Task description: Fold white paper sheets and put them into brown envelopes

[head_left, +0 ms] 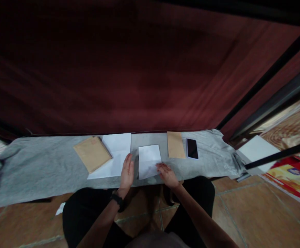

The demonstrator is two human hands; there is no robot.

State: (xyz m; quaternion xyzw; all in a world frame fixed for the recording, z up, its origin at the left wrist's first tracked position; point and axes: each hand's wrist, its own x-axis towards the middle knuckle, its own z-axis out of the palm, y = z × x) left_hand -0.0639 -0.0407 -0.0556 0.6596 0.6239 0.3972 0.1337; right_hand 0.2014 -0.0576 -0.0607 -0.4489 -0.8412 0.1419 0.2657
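Observation:
A white sheet of paper [148, 155], folded small with a faint crease across it, lies on the grey cloth between my hands. My right hand [167, 175] has its fingertips closed on the paper's right edge, near the lower corner. To the left of it, my left hand [127, 172] is open, its fingers straight and close together, next to a larger white paper [119, 144]. A stack of brown envelopes [92, 155] partly covers that larger paper. Right of the folded sheet lies a single brown envelope [175, 145], with a phone [192, 149] beside it, its screen dark.
The grey cloth [49, 168] covers a narrow surface against a dark red panel [139, 86]. My knees are under its front edge. At the right stand a red and yellow box [294, 181] and a white board [259, 151]. A white scrap [60, 208] lies on the tiled floor.

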